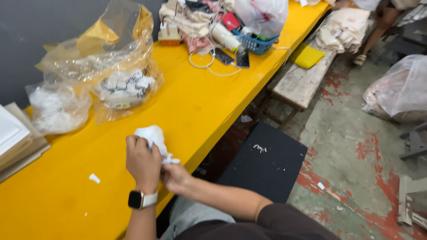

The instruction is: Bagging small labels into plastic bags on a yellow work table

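A: Left hand (142, 162)?
B: Closed round a white wad (152, 134), knuckles up, at the desk (200, 102) front edge. Watch on wrist (141, 199).

A: Right hand (175, 175)?
B: Just beside the left, touching it. Fingers pinched on the wad's lower end, a small white tail sticking out. Forearm in from lower right.

A: Wad where exactly?
B: Between both hands, top poking above the left fist, over the desk's near edge. Soft, crumpled; can't tell if cloth or plastic.

A: Nearby?
B: White scrap (94, 178) on desk, left of the hands, apart. Further back: clear bag w/ white pieces (126, 89), smaller bag of white stuff (58, 109) to its left. Stacked flat boards (15, 138) at far left edge.

A: Far end?
B: Blue basket (255, 44) amid cloth, cables, a white bag. Well apart from hands.

A: Off the desk?
B: Black stool (267, 162) below right, white bits on it. Wooden bench (302, 80) w/ yellow cloth (307, 56). Big clear bag (398, 91) on floor, right.
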